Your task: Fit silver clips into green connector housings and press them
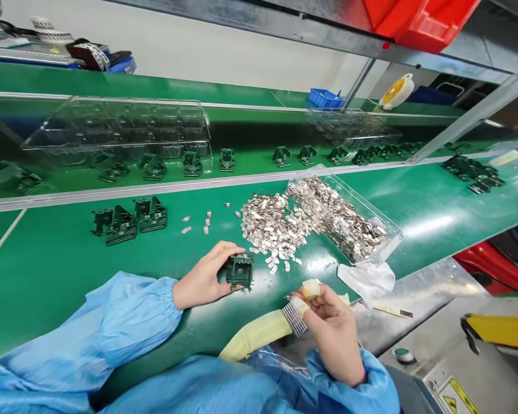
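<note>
Head view. Left hand (205,275) is gripping a dark green plastic housing (240,270) against the green bench mat (47,270), fingers curled over its left edge. Right hand (330,322), closed, is pinching a small metal clip (290,298) between taped fingertips (311,287), just right of and nearer than the housing. The loose clip pile (276,224) is lying directly beyond the housing, spilling from a tipped clear tray (345,215). 2 finished housings (129,219) are sitting far left; nothing is standing between clip and housing.
</note>
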A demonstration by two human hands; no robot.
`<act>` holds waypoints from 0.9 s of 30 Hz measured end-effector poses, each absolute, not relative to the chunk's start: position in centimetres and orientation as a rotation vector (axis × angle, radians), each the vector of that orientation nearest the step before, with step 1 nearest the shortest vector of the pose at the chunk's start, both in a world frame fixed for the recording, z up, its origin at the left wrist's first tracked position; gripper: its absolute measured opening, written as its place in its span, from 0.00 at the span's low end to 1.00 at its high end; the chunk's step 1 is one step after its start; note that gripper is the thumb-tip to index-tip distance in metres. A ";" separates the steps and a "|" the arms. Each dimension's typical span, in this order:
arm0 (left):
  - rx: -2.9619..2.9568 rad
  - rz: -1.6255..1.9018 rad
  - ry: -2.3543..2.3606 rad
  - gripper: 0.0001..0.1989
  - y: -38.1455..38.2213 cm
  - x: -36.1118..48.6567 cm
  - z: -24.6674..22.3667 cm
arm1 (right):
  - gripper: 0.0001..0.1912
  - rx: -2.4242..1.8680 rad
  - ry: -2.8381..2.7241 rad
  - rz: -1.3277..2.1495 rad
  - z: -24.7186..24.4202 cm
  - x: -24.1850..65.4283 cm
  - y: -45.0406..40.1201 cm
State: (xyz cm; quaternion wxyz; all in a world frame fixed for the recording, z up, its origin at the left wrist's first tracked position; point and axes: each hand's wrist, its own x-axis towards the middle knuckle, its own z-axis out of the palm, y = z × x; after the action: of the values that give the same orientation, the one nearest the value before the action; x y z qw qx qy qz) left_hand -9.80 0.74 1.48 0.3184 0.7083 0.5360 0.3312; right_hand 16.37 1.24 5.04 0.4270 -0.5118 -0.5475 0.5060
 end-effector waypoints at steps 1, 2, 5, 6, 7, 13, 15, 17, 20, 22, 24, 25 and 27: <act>1.787 0.930 1.377 0.27 0.6 -8.6 1.6 | 0.10 -1.285 -1.317 1.287 4.6 16.3 0.8; 1.693 0.978 1.335 0.26 0.4 -7.4 1.8 | 0.09 -1.285 -1.276 1.301 4.3 16.2 0.4; 1.370 1.021 1.157 0.27 -0.1 -4.0 2.0 | 0.06 -1.271 -1.222 1.266 4.0 16.1 -0.7; 1.280 1.011 1.096 0.28 -0.2 -3.1 2.1 | 0.05 -1.267 -1.226 1.225 3.9 16.1 -1.0; 1.212 0.994 1.045 0.29 -0.4 -2.3 2.1 | 0.04 -1.264 -1.239 1.183 3.9 16.0 -1.4; 1.204 0.944 0.976 0.27 -1.1 -0.6 1.6 | 0.08 -1.346 -1.284 1.076 3.5 15.5 -2.8; 1.266 0.923 0.973 0.26 -1.3 -0.7 1.5 | 0.10 -1.376 -1.274 1.037 3.4 15.4 -2.8; 1.317 0.917 0.938 0.24 -1.4 -0.8 1.6 | 0.11 -1.391 -1.266 1.007 3.3 15.3 -2.8; 1.395 0.937 0.875 0.22 -1.5 -1.0 1.6 | 0.13 -1.413 -1.288 0.984 3.0 15.3 -2.8; 1.455 0.950 0.856 0.21 -1.5 -1.1 1.6 | 0.13 -1.420 -1.310 0.978 2.8 15.4 -2.9; 1.503 0.961 0.863 0.20 -1.6 -1.1 1.5 | 0.13 -1.418 -1.333 0.966 2.6 15.4 -3.0; 1.523 0.964 0.872 0.19 -1.6 -1.1 1.4 | 0.12 -1.415 -1.341 0.958 2.5 15.3 -3.1; 1.545 0.972 0.904 0.17 -1.6 -1.0 1.4 | 0.11 -1.404 -1.340 0.949 2.3 15.2 -3.2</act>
State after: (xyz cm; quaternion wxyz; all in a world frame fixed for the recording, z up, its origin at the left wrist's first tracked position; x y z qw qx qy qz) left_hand -0.97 -1.65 1.42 0.5246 0.6458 0.3776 0.4064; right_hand 15.24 -3.20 2.32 0.4714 -0.5732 -0.5471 0.3873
